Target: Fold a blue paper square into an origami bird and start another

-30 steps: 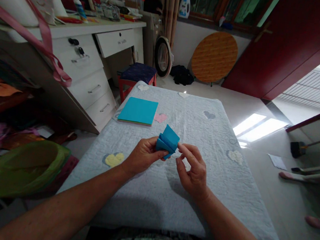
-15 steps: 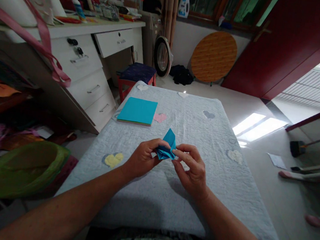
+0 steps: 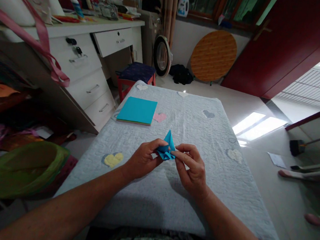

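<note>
A folded piece of blue origami paper (image 3: 169, 140) is held between my two hands over the middle of the table, one pointed flap standing up and away from me. My left hand (image 3: 145, 157) grips its left side, thumb on top and fingers beneath. On the right edge, my right hand (image 3: 191, 168) pinches the paper between thumb and fingertips. The lower folds are partly hidden by my fingers. Farther back on the left lies a square stack of paper (image 3: 137, 110) with a blue sheet on top.
A pale quilted cloth with heart patches covers the table (image 3: 194, 119). To the left stand a green-lined bin (image 3: 22, 171) and a white desk (image 3: 83, 58) with drawers. Behind the table are a stool (image 3: 137, 73) and an open washing machine door (image 3: 162, 56).
The upright blue flap has become narrower and more pointed, and the folds below it have shifted. Both hands stay in nearly the same place, still on the paper.
</note>
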The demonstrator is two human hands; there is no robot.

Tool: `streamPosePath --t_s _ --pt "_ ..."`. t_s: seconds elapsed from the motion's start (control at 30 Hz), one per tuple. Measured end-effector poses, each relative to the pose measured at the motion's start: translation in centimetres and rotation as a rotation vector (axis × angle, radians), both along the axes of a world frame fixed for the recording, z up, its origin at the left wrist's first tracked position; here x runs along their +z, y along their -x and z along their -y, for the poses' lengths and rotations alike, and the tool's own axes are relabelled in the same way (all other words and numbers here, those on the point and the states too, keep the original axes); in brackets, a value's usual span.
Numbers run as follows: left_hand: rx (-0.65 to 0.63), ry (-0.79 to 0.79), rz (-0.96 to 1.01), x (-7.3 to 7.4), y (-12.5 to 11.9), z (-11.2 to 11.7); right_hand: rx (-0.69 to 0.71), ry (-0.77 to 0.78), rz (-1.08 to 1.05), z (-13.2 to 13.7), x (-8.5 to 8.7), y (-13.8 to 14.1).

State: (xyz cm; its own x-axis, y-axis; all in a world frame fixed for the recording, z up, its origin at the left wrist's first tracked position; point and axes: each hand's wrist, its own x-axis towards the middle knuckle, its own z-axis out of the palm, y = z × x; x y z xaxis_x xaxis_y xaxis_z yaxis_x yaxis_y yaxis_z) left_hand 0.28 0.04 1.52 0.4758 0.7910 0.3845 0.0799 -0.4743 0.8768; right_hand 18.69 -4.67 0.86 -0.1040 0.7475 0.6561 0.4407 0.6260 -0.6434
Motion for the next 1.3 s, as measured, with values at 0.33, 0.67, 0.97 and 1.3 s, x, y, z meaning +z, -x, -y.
streamPosePath --t_s 0.33,0.67,0.97,1.3 --pt "-0.013 -0.062 0.003 -0.43 0.16 -0.24 -0.012 0.013 -0.115 0.08 -0.31 0.08" --pt "-0.066 -0.144 0.004 -0.53 0.23 -0.34 -0.014 -0.019 -0.051 0.09 -0.18 -0.04" --pt "-0.046 -0.169 -0.026 -0.78 0.33 -0.22 -0.019 -0.021 -0.048 0.08 -0.16 0.18" --pt "-0.026 -0.185 -0.005 -0.18 0.11 -0.08 0.029 0.037 -0.092 0.0 -0.09 0.17"
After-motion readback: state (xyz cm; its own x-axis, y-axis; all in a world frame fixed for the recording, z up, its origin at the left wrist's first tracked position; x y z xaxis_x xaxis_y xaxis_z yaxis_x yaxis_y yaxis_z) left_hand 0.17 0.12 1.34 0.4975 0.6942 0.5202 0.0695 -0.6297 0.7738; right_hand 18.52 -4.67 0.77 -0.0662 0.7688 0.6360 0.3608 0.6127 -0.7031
